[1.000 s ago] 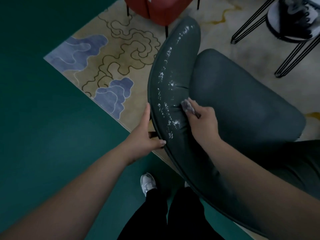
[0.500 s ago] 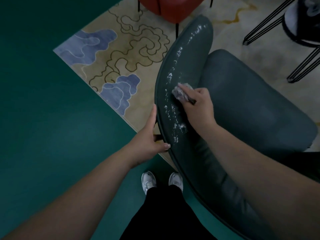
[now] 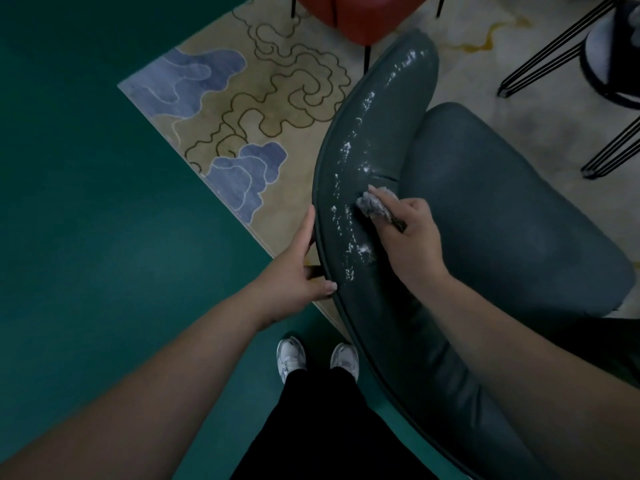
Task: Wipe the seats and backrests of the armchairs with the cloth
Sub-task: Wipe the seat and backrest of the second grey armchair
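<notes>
Bare forearms; black trousers (image 3: 322,424); white trainers (image 3: 291,356) with grey trim.

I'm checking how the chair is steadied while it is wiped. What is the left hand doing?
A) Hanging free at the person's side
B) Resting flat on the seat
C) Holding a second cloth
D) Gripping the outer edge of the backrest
D: the left hand grips the outer edge of the dark backrest, while the right hand presses the cloth on its top.
</notes>
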Demonstrator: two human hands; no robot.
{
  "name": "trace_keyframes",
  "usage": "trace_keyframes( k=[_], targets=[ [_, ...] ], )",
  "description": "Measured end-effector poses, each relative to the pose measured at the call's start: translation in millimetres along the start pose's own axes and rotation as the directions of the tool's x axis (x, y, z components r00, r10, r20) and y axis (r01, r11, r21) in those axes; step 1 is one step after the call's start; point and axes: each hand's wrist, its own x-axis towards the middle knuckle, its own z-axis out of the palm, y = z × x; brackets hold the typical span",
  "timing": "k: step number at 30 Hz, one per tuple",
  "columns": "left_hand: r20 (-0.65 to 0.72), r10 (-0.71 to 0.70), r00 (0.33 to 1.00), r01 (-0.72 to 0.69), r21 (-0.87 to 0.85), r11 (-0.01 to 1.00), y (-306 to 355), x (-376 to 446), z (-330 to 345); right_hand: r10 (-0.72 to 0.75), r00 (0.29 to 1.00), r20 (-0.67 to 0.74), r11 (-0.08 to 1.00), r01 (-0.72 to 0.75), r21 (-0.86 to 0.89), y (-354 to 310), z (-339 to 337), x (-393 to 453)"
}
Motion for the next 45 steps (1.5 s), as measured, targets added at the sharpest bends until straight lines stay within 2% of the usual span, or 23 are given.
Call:
trace_keyframes(
  k=[4, 6, 9, 11, 16, 20, 23, 28, 34, 40, 45],
  targets=[
    [-0.010, 0.010, 1.000, -0.010, -0.027, 1.000, -1, -4, 3, -0.070, 0.997, 0.023, 0.998, 0.070, 0.008, 5, -17, -46],
    [-0.019, 0.010, 1.000, -0.011, -0.046, 0.999, -2, -6, 5, -0.201, 0.979, 0.027, 0.978, 0.202, -0.045, 7, -21, -74],
    [-0.032, 0.010, 0.999, -0.013, -0.074, 0.997, -4, -10, 8, -0.373, 0.914, 0.159, 0.905, 0.396, -0.157, 4, -21, -82],
    [-0.031, 0.008, 0.999, -0.011, -0.090, 0.996, -5, -13, 8, -0.398, 0.890, 0.222, 0.870, 0.443, -0.216, -1, -15, -62],
    [-0.036, -0.020, 0.999, 0.016, -0.111, 0.994, 2, -17, 6, -0.365, 0.907, 0.210, 0.893, 0.405, -0.196, -3, -3, -31],
    [-0.041, -0.027, 0.999, 0.022, -0.114, 0.993, 2, -17, 4, -0.428, 0.871, 0.241, 0.858, 0.475, -0.196, 13, -20, -71],
    [-0.047, -0.041, 0.998, 0.035, -0.119, 0.992, 4, -16, 4, -0.448, 0.851, 0.274, 0.827, 0.511, -0.233, 8, -17, -54],
    [-0.088, -0.033, 0.996, 0.024, -0.102, 0.995, 6, -13, 5, -0.380, 0.899, 0.217, 0.873, 0.426, -0.237, -5, 1, -29],
    [-0.112, -0.012, 0.994, 0.005, -0.071, 0.997, 16, -3, 1, -0.421, 0.858, 0.292, 0.844, 0.489, -0.219, 12, -21, -61],
    [-0.116, -0.012, 0.993, 0.000, -0.105, 0.995, 18, 11, -5, -0.355, 0.916, 0.184, 0.882, 0.394, -0.258, -8, 6, -5],
    [-0.116, -0.021, 0.993, 0.007, -0.119, 0.993, 19, 17, -10, -0.428, 0.857, 0.287, 0.843, 0.493, -0.213, 11, -20, -57]
  ],
)
